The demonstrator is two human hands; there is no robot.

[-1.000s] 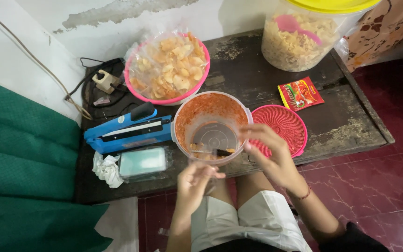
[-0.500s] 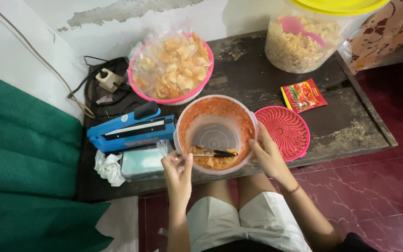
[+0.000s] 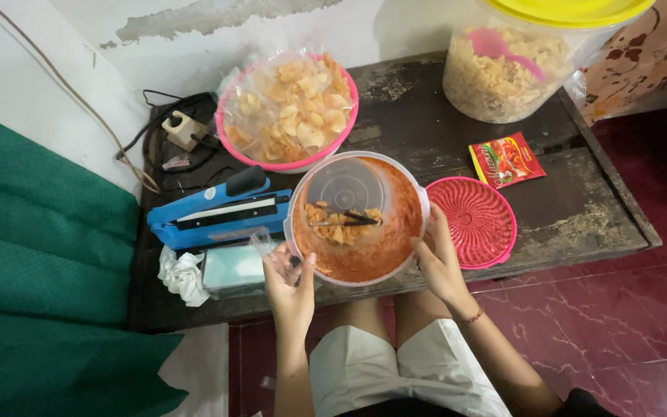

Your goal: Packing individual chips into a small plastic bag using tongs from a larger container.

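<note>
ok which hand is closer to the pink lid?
Right. The right hand grips the container rim right beside the pink lid; the left hand holds the container's opposite side.

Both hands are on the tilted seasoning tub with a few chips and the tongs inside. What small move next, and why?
Probably free the right hand to take the tongs. The left hand can steady the tub, which tips away, its few chips gathered against the far wall beside them.

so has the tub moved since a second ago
Yes. The tub has tipped away from the person: its clear base now sits nearer the pink bowl, and the chips moved with it.
</note>
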